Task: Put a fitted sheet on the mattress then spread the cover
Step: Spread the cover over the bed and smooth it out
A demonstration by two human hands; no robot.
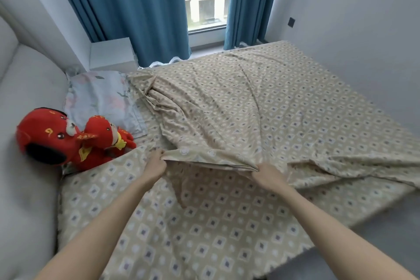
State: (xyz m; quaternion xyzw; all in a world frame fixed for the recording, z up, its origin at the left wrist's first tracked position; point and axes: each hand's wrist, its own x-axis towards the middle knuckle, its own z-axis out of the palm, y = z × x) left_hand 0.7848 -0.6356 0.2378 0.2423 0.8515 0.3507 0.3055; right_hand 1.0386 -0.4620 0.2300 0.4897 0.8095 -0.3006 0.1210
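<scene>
Cover-spreading step, by my reading. Fitted sheet [204, 234] looks seated: it lies flat and bare across the near half, running up to the grey headboard [29, 125]. Cover [238, 107], same beige diamond print, lies over the far half. It is rumpled, with a bunched ridge running from beside the pillow [102, 98] down toward the hands.

Left hand [156, 162]: fingers curled, pinching the cover's near hem close to the two red plush toys [68, 141]. Right hand [269, 174]: fingers curled over the same hem further along, toward the foot side. Hem is lifted between them, just clear of the sheet, and a shadowed gap shows under it. Both arms reach forward.

Doing it well, as I judge:
- Pinch the hem itself, not a fold behind it, so the edge runs straight between the hands.
- Lift enough to let air under, then draw the hem toward the near side evenly. An uneven pull would skew the print against the sheet below.
- The ridge by the pillow probably needs a shake or a separate tug at that corner. Pulling from here alone may only tighten it.
- Watch the toys: the left end of the hem sits near them and could drag them.

Position: cover's hem is in both hands. Its bulk lies ahead of and beyond them, and its right part trails to the foot-side edge. Sheet lies directly beneath hands and forearms.
</scene>
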